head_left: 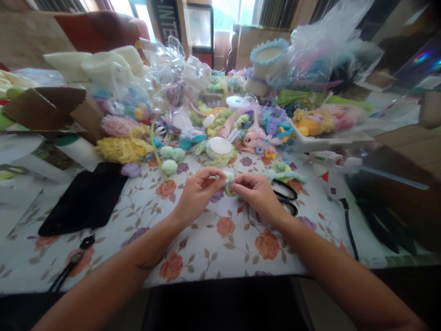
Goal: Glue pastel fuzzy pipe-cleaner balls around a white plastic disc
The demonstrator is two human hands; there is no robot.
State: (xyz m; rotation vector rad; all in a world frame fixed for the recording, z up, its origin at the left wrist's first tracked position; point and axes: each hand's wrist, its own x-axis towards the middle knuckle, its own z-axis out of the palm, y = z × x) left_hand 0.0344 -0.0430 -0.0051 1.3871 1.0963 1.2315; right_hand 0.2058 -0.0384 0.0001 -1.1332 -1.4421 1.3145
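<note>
My left hand (pixel 198 189) and my right hand (pixel 253 192) meet over the flowered tablecloth (pixel 213 239). Both pinch a small round pale green and white fuzzy piece (pixel 228 183) between their fingertips. It is partly hidden by my fingers. Black-handled scissors (pixel 286 196) lie just right of my right hand. Pale green pompoms (pixel 170 158) lie beyond my left hand, and a white round disc on a fuzzy green ring (pixel 219 148) sits straight ahead.
A black phone with a lanyard (pixel 86 197) lies at the left. A white glue gun (pixel 332 177) with a black cord lies at the right. Heaps of pastel yarn, plush toys (pixel 257 138), plastic bags and a cardboard box (pixel 51 110) fill the far half.
</note>
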